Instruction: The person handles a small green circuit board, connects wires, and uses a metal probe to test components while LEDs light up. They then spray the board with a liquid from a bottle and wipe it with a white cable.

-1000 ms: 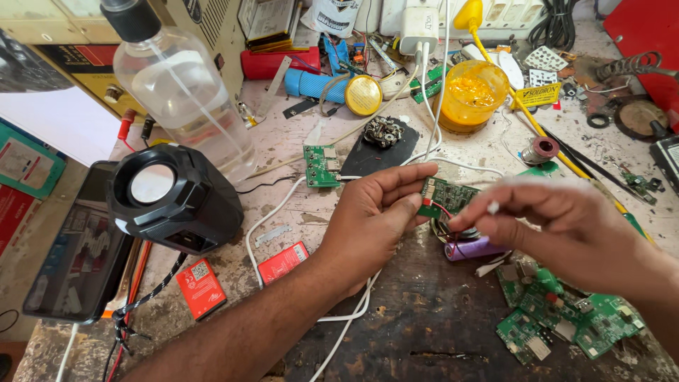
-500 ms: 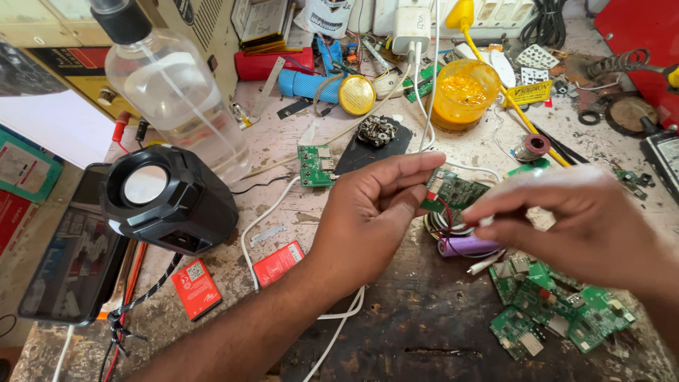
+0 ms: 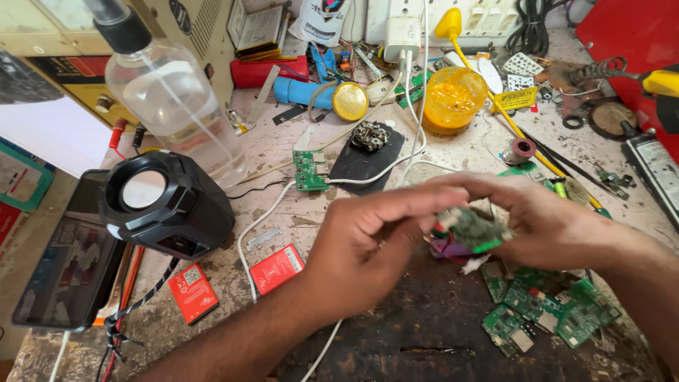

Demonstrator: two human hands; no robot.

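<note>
Both of my hands meet over the middle of a cluttered repair bench. My left hand point(image 3: 368, 240) and my right hand point(image 3: 548, 223) together pinch a small green circuit board point(image 3: 472, 230) with red and black wires. Just below the board sits a purple battery cell point(image 3: 450, 249), partly hidden by my fingers. Several loose green circuit boards point(image 3: 544, 308) lie on the bench under my right wrist. Another small green board point(image 3: 309, 170) on a white cable point(image 3: 265, 212) lies farther back, left of my hands.
A black speaker point(image 3: 166, 201) and a phone point(image 3: 67, 272) sit at the left, with two red battery packs point(image 3: 276, 267) nearby. A clear spray bottle point(image 3: 170, 92), an orange flux tub point(image 3: 453, 99), a solder spool point(image 3: 520, 150) and tools crowd the back.
My hands have drawn closer together, and the board is now held between both. The view has shifted slightly.
</note>
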